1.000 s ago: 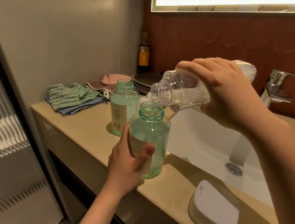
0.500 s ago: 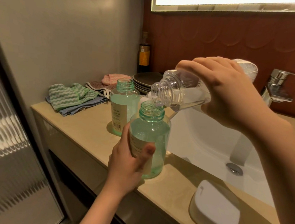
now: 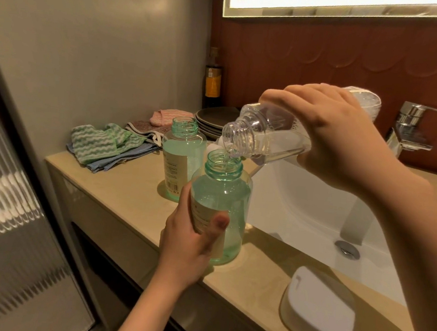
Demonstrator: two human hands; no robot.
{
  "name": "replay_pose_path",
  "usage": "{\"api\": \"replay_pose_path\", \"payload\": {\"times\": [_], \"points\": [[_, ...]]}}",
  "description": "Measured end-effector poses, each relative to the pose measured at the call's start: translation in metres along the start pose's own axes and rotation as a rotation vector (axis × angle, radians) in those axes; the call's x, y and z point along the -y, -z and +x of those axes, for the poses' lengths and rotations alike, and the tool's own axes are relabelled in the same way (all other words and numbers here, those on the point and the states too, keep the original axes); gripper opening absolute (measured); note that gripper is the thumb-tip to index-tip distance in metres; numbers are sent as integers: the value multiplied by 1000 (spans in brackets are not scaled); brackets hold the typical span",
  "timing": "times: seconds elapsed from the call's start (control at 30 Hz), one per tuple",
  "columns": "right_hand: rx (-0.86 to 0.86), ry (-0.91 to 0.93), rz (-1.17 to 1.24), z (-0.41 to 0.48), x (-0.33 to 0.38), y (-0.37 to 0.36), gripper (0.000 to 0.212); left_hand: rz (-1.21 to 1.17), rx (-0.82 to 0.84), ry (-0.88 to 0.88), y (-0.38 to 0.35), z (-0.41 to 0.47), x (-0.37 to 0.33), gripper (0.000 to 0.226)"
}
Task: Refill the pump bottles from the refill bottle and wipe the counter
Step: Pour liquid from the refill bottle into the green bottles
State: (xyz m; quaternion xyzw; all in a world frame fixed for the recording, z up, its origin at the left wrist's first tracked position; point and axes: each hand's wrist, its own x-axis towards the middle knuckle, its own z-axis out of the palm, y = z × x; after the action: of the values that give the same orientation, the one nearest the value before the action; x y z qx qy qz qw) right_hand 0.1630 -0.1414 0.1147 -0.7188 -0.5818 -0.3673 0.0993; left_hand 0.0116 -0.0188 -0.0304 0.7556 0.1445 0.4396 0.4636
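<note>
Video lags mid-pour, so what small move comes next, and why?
Probably tilt the refill bottle slightly steeper with the right hand: little liquid lies along its lower side, its mouth sits over the near green pump bottle, which the left hand grips.

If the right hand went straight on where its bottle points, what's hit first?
Probably the open rim of the near green bottle, just below the mouth of the refill bottle; depth unclear.
</note>
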Motion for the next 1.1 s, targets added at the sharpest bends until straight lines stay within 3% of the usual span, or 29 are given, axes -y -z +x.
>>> {"api": "replay_pose_path", "payload": {"times": [1.1], "points": [[-15, 16, -17, 0, -1, 0, 83, 1, -8, 17, 0, -2, -1, 83]]}}
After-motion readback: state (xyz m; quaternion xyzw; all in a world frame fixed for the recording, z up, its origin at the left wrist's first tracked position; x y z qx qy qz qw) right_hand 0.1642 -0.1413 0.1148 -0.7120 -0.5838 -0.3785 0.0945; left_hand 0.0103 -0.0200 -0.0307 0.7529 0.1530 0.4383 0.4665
